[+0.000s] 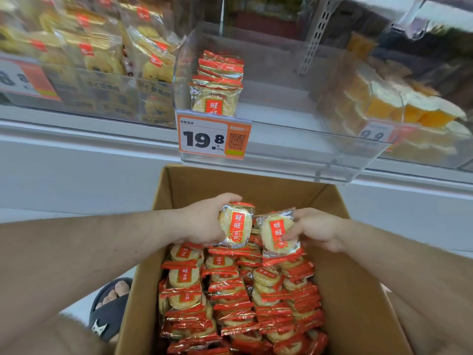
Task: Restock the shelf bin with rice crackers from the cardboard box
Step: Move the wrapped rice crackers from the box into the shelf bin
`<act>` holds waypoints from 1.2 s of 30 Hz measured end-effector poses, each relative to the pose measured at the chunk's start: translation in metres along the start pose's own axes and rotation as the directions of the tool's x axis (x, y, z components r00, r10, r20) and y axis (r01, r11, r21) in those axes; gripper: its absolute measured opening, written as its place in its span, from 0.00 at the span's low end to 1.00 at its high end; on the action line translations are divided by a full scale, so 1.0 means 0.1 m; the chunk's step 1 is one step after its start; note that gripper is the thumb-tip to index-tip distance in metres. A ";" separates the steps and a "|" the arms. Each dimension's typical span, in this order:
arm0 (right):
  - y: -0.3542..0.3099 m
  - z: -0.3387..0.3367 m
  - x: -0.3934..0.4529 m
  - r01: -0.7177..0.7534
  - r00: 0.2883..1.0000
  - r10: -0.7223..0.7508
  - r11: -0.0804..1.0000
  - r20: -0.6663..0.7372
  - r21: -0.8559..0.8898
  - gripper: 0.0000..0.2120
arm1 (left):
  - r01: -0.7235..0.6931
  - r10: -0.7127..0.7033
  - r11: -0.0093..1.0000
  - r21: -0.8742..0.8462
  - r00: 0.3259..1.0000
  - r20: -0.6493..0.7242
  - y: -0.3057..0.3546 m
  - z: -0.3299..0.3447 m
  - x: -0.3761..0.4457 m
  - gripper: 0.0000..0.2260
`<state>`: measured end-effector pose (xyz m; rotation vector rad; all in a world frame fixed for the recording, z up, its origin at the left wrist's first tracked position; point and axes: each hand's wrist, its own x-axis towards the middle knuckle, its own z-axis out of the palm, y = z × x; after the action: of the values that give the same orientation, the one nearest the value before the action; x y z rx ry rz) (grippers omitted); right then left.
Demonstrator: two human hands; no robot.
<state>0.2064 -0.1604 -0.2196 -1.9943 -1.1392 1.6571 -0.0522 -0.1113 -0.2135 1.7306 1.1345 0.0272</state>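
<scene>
head view: left hand (204, 221) grips one cracker pack (236, 225), right hand (316, 230) pinches another pack (277, 233), both over the far end of the cardboard box (358, 316). few packs stand at the shelf bin's (294, 149) left wall.

A white shop shelf (76, 129) runs across the view, its pale front panel dropping below the ledge to a light floor (76, 307). Above the shelf's right half, a perforated white metal upright (316, 37) rises toward the top edge. Left along the shelf sit packs of yellow biscuits (107, 55), right along it orange jelly cups (384, 103), all evenly lit.
</scene>
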 end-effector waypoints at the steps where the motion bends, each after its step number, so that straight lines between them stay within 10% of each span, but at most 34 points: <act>1: -0.07 -0.01 -0.15 0.028 0.996 -0.034 0.996 0.081 0.083 0.20 | -0.017 0.017 1.000 -0.001 1.000 -0.008 0.05 -0.01 -0.03 0.40; 7: -0.33 0.07 -0.73 0.190 0.927 -0.272 0.934 0.258 0.303 0.37 | -0.147 0.148 0.987 -0.066 0.989 0.017 0.29 -0.13 -0.23 0.40; 17: -0.61 0.39 -0.85 0.421 0.907 -0.399 0.874 -0.139 0.240 0.30 | -0.302 0.310 0.942 -0.145 0.950 0.033 0.50 -0.36 -0.48 0.41; 28: -0.81 0.38 -0.96 0.588 0.786 -0.575 0.809 -0.226 -0.013 0.52 | -0.480 0.482 0.876 0.052 0.875 -0.047 0.73 -0.56 -0.67 0.45; 36: -1.17 0.28 -1.11 0.678 0.708 -0.698 0.715 -0.111 -0.173 0.26 | -0.491 0.501 0.864 0.105 0.860 -0.099 0.83 -0.75 -0.86 0.50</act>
<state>0.1352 -0.1739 -0.0727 -1.4283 -1.6770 1.0183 -0.0824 -0.1188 -0.0760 2.0756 0.7496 0.4199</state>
